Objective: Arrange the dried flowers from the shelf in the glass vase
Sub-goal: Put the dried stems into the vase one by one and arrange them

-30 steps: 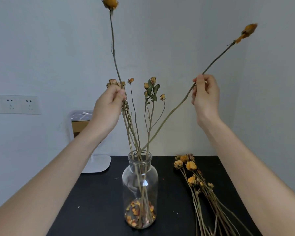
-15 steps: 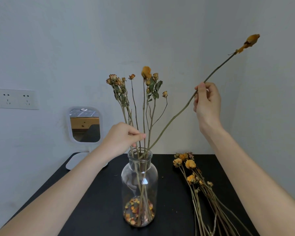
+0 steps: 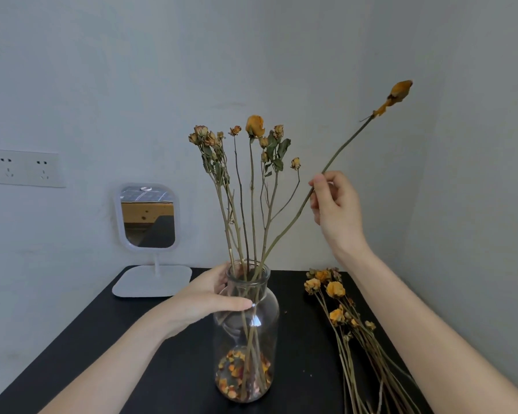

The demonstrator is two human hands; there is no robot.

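1. The glass vase stands on the black worktop at lower centre of the frame. It has loose petals in its base and a cluster of dried flowers rising nearly upright from its mouth.
2. My left hand comes in from the lower left and grips the vase at its neck. The thumb lies across the front of the glass shoulder and the fingers are curled round behind.
3. My right hand is at centre right, above and to the right of the vase and well apart from it. Its thumb and fingertips pinch one long stem.
4. This slant is what the next move depends on. The stem's long axis runs from the vase mouth at lower left up to an orange bud at upper right. Its foot is already inside the neck, and my pinch sits about midway along it.
5. I judge the next move to be a push down and left along that slant, then a tilt toward upright. The right hand does this while the left hand, nearer the glass, steadies it.
6. A bundle of loose dried flowers lies on the worktop at lower right, just beside the vase, heads toward the wall. I judge the task to be partway done.
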